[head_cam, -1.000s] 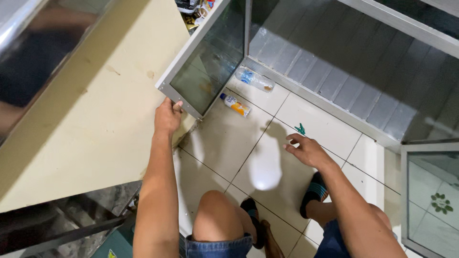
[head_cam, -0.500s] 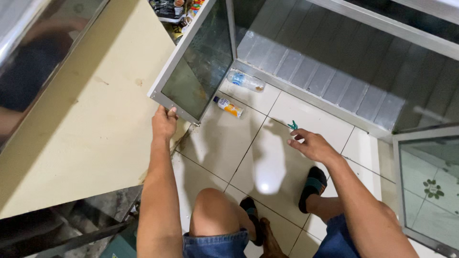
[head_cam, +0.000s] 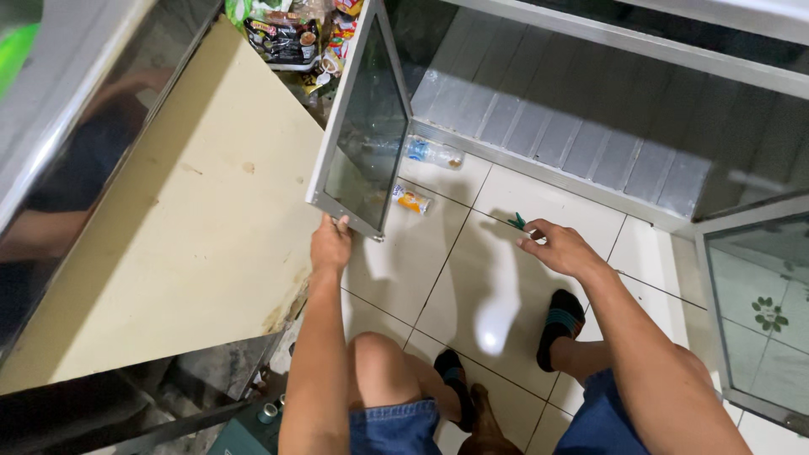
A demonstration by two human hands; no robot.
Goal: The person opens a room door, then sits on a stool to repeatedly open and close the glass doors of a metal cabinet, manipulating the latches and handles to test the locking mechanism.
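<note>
My left hand [head_cam: 330, 244] grips the lower corner of an open glass cabinet door with an aluminium frame [head_cam: 358, 126]. My right hand [head_cam: 558, 247] hangs over the white floor tiles, fingers loosely curled, just right of a small green object [head_cam: 517, 222] lying on the floor; whether the fingers touch it I cannot tell. A clear plastic bottle [head_cam: 432, 152] and a small orange-labelled bottle [head_cam: 412, 200] lie on the tiles by the cabinet's base. I am crouched, my knees and dark sandals below.
A beige board [head_cam: 185, 219] leans at the left beside the cabinet. Snack packets [head_cam: 291, 34] are piled behind the door. The cabinet's interior has a grey ribbed floor [head_cam: 573, 135]. Another glass door [head_cam: 758, 312] stands open at the right.
The glass door has swung further open with my left hand on its corner. My right hand has shifted up toward the small green object.
</note>
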